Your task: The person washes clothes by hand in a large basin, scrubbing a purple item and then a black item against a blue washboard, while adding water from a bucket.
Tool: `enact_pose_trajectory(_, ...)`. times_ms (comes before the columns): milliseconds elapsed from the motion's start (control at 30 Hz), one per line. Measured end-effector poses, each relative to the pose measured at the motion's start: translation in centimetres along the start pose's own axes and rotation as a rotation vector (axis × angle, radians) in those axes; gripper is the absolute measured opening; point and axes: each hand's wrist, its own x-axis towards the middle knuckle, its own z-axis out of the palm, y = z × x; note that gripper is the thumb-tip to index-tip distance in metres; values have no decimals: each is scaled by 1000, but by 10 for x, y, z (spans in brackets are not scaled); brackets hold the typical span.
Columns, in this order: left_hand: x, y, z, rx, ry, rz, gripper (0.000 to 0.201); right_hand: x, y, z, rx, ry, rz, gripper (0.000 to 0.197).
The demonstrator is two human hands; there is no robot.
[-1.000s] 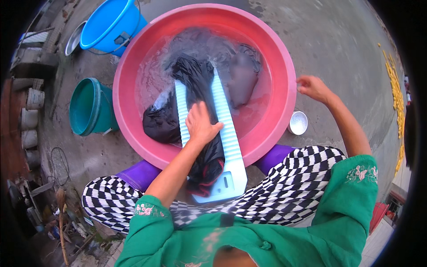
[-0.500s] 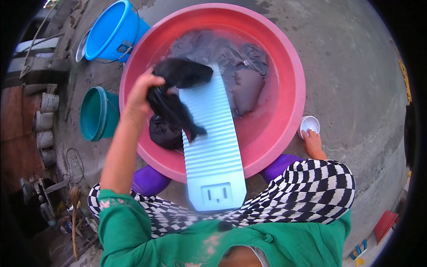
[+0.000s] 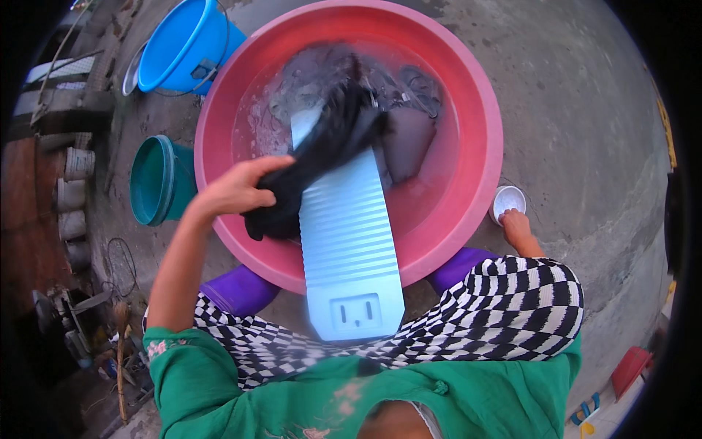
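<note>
Gripping a wet black garment (image 3: 322,157), the left hand (image 3: 238,192) has its fingers curled tight around the lower end of the cloth at about nine o'clock of the pale blue ribbed washboard (image 3: 349,234). From the fist the garment stretches up toward one o'clock, crossing the top of the board, and its far end looks blurred over the soapy water. That board leans from the person's lap into the big pink basin (image 3: 482,124), where more dark laundry (image 3: 409,139) lies soaking at twelve o'clock of the board. Over at three o'clock of the basin, the right hand (image 3: 518,230) reaches down to a small white cup (image 3: 507,200) on the concrete ground, fingertips on its rim; whether it grips the cup cannot be told. Beyond the basin's rim, a blue bucket (image 3: 183,44) lies at eleven o'clock and a green bucket (image 3: 157,179) at nine.
</note>
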Motion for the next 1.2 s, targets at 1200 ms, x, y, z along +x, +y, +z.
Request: enact_pose_trajectory(1200, 28, -35, 212, 570, 247, 309, 58, 17, 33, -101, 2024, 260, 427, 10)
